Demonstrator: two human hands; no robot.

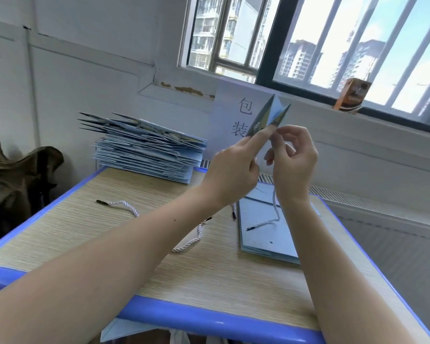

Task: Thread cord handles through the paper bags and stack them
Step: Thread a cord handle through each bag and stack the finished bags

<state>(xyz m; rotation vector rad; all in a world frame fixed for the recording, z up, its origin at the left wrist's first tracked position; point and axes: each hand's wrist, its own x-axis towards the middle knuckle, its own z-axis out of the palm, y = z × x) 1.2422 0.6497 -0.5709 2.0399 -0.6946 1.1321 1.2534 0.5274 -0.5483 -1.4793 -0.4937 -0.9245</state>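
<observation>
I hold a flat blue paper bag [263,117] raised above the table, its top edges splayed apart and pointing up. My left hand [233,167] pinches the bag's lower edge with finger and thumb. My right hand [292,160] pinches a white twisted cord [274,207] just below the bag; the cord hangs down, and its dark tip lies on a short pile of flat blue bags [263,234] at the right of the table. A tall stack of bags with cords fitted [147,152] stands at the back left.
Two loose white cords lie on the wooden table top [122,242]: one [121,206] at the left, one [191,239] under my left forearm. A white sign with characters [236,112] leans on the wall. A brown box [351,95] sits on the sill. A dark jacket [18,180] lies left.
</observation>
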